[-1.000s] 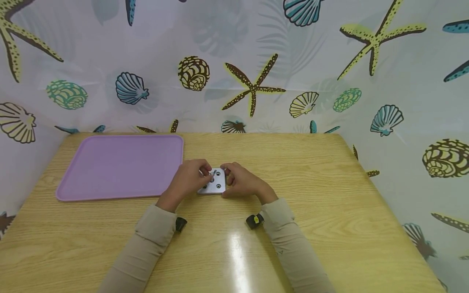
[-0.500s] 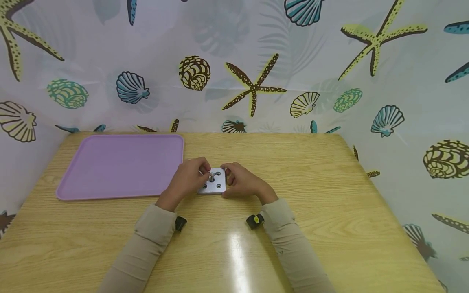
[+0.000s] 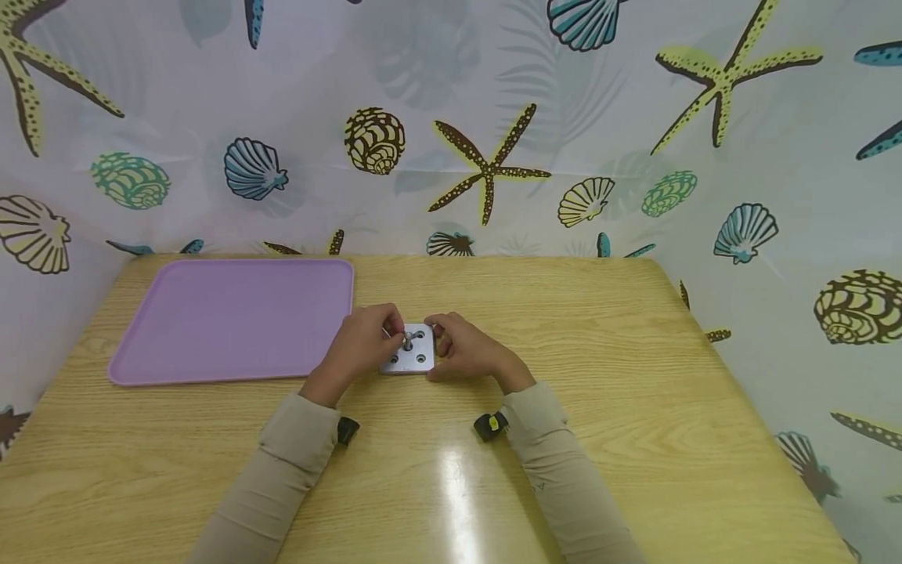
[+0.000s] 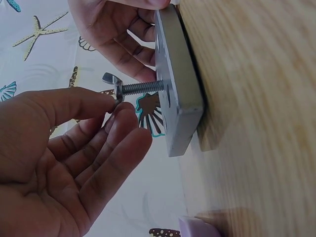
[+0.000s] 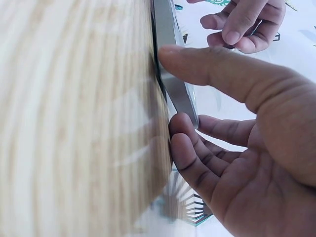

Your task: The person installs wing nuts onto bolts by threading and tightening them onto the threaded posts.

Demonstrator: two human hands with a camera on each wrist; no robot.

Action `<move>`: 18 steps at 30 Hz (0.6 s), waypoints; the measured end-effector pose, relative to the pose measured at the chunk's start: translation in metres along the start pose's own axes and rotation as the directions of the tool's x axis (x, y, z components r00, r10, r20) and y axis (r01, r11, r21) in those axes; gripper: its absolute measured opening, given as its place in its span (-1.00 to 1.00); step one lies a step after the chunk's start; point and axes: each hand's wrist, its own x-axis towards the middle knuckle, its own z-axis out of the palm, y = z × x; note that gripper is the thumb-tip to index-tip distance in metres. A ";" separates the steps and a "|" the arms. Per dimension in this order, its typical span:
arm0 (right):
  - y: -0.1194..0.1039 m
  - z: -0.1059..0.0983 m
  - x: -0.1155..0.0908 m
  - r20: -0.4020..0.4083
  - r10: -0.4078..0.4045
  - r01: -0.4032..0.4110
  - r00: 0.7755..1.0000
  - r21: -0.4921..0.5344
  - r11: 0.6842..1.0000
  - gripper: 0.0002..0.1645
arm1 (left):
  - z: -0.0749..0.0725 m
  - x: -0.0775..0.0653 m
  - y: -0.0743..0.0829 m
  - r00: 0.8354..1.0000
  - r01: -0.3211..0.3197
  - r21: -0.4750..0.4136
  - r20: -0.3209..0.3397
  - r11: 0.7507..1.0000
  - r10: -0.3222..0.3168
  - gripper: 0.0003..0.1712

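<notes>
A silver, square metal plate (image 3: 416, 365) with several holes lies on the wooden table. From its middle hole stands a wing bolt (image 4: 140, 88), a long stretch of bare thread showing between plate and wings. My left hand (image 3: 362, 341) pinches the winged end between thumb and index finger, its other fingers loosely bent below. On the plate's right side my right hand (image 3: 465, 347) grips the edges. In the right wrist view its thumb (image 5: 185, 61) presses one edge while the fingers (image 5: 185, 153) curl round the far corner.
A purple tray (image 3: 232, 321) lies left of the plate, its right rim close to my left hand. White cloth (image 3: 451, 63) printed with shells and starfish hangs behind the table and along its sides. A dark wrist strap (image 3: 491, 425) shows at my right cuff.
The wings of the bolt have turned between my left fingertips, and those fingers have shifted slightly. My right hand and the plate stay where they were.
</notes>
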 end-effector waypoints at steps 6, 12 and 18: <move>0.000 0.000 0.000 0.002 0.002 -0.002 1.000 -0.003 1.000 0.04 | 0.000 0.001 -0.001 1.000 0.002 -0.002 0.010 1.000 -0.002 -0.97; 0.000 0.000 0.000 0.002 -0.009 0.009 1.000 -0.006 1.000 0.04 | 0.002 0.003 -0.005 0.998 0.004 -0.009 0.055 1.000 -0.003 -0.84; 0.001 0.000 0.000 0.001 -0.012 0.012 1.000 -0.011 1.000 0.03 | 0.003 0.004 -0.006 0.997 0.001 -0.032 0.079 0.999 0.001 -0.73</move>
